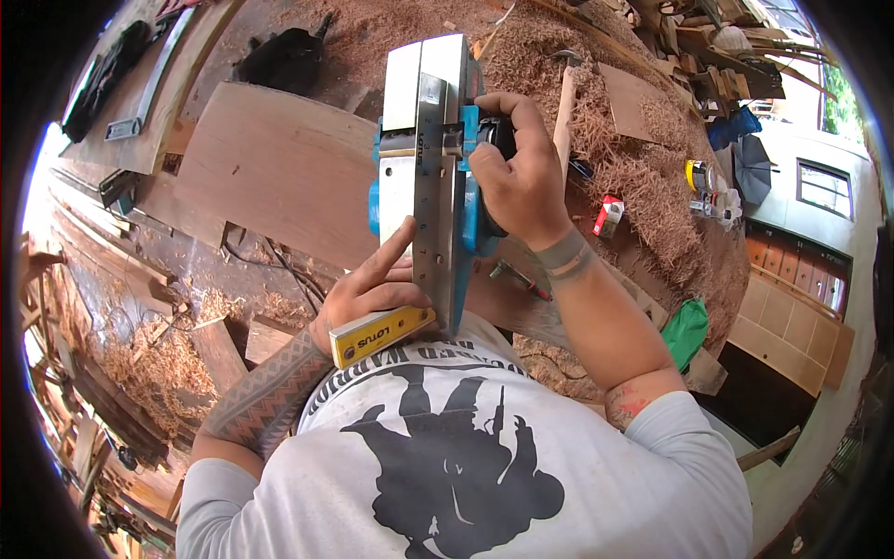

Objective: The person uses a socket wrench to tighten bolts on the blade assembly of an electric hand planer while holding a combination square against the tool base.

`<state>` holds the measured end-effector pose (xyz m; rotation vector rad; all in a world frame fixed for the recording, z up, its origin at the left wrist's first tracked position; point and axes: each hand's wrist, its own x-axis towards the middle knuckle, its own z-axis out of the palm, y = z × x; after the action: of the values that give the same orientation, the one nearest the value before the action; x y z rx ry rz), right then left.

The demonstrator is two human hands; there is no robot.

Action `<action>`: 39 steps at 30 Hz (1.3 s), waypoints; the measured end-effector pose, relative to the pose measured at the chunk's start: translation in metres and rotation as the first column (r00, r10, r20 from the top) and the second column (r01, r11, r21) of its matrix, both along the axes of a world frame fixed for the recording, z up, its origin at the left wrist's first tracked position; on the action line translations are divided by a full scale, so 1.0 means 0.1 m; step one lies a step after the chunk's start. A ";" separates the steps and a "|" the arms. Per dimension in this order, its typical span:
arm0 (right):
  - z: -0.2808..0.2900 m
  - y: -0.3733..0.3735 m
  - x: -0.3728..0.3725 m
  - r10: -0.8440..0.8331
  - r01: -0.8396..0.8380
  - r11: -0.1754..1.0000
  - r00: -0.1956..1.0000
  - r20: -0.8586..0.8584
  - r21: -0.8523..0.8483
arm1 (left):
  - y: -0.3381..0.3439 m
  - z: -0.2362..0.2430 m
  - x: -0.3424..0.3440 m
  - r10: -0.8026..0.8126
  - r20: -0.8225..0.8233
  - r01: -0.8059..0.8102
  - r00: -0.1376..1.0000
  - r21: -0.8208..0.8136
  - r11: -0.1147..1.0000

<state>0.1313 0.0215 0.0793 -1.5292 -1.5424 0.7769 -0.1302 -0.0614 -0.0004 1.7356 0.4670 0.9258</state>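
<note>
A blue electric planer (399,88) is turned with its shiny metal sole up, held in front of my chest. My right hand (529,182) grips its right side, thumb and index finger near the cutter slot across the middle. Along the sole, lengthwise, lies the steel blade of a try square (384,336) with a yellow handle. My left hand (374,282) is closed around the square near the handle, its index finger stretched along the blade's left edge. The planer's own handle and underside housing are mostly hidden.
A wide wooden board (270,163) lies on the left of the work surface, with a black cloth-like item (284,61) behind it. Wood shavings (643,200) heap at right, near a red-and-white box (609,215) and a green bag (686,334). A cable runs left of my hands.
</note>
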 end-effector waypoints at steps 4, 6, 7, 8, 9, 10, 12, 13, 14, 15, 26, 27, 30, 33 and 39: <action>0.00 0.01 -0.02 0.004 -0.004 1.000 1.000 0.007 0.019 | 0.00 0.00 0.00 -0.002 0.008 0.002 1.000 0.010 1.000; -0.01 0.00 -0.01 -0.003 0.003 1.000 1.000 -0.005 0.019 | -0.01 0.02 0.01 -0.015 0.010 0.015 1.000 -0.052 0.999; -0.01 0.00 -0.02 -0.002 0.002 1.000 1.000 -0.014 0.019 | -0.01 0.01 0.00 -0.014 0.011 0.014 1.000 -0.052 0.999; -0.01 0.00 -0.02 -0.001 0.002 1.000 1.000 -0.014 0.019 | -0.01 0.00 0.00 -0.011 0.002 0.011 1.000 -0.045 0.999; -0.01 0.00 -0.02 -0.001 0.002 1.000 1.000 -0.017 0.006 | -0.01 -0.01 -0.01 -0.008 -0.006 0.007 1.000 -0.037 0.999; -0.01 -0.01 -0.01 -0.005 0.005 1.000 1.000 -0.022 -0.007 | 0.00 0.00 -0.01 -0.010 -0.007 0.010 1.000 -0.038 0.999; -0.02 -0.01 0.01 -0.006 0.006 1.000 0.999 -0.032 -0.004 | 0.00 0.02 -0.02 -0.004 -0.060 0.003 0.998 -0.004 1.000; -0.01 -0.01 0.00 -0.003 0.003 1.000 0.999 -0.040 0.001 | 0.00 0.00 -0.02 -0.004 -0.059 0.004 0.998 -0.004 1.000; -0.02 -0.01 0.00 -0.003 0.003 1.000 0.999 -0.040 0.001 | 0.00 -0.02 -0.02 0.000 -0.055 0.000 0.999 0.001 1.000; -0.03 -0.01 0.00 0.002 -0.002 1.000 0.999 -0.037 0.014 | -0.01 -0.03 -0.03 0.002 -0.052 -0.002 0.999 0.003 1.000; -0.03 -0.02 -0.01 -0.002 0.004 0.999 0.999 -0.037 0.046 | 0.00 -0.01 -0.01 0.010 -0.046 -0.009 0.999 0.028 1.000; -0.02 -0.02 -0.01 -0.002 0.004 0.999 0.999 -0.034 0.043 | 0.00 0.00 -0.01 0.007 -0.049 -0.005 0.999 0.041 0.999; -0.02 -0.02 -0.01 -0.002 0.003 0.999 1.000 -0.027 0.033 | 0.00 0.02 -0.03 0.005 -0.069 -0.002 0.998 0.047 0.999; -0.03 -0.02 0.00 -0.010 0.011 1.000 1.000 -0.025 0.028 | 0.01 0.02 -0.02 0.010 -0.063 -0.007 0.998 0.044 0.999; -0.09 -0.02 0.03 0.009 -0.004 0.999 0.988 -0.156 0.031 | -0.01 0.05 -0.01 0.019 -0.067 -0.018 0.998 0.002 1.000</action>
<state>0.1342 0.0199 0.0702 -1.4071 -1.4378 0.8517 -0.1316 -0.0621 0.0051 1.7710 0.5270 0.8834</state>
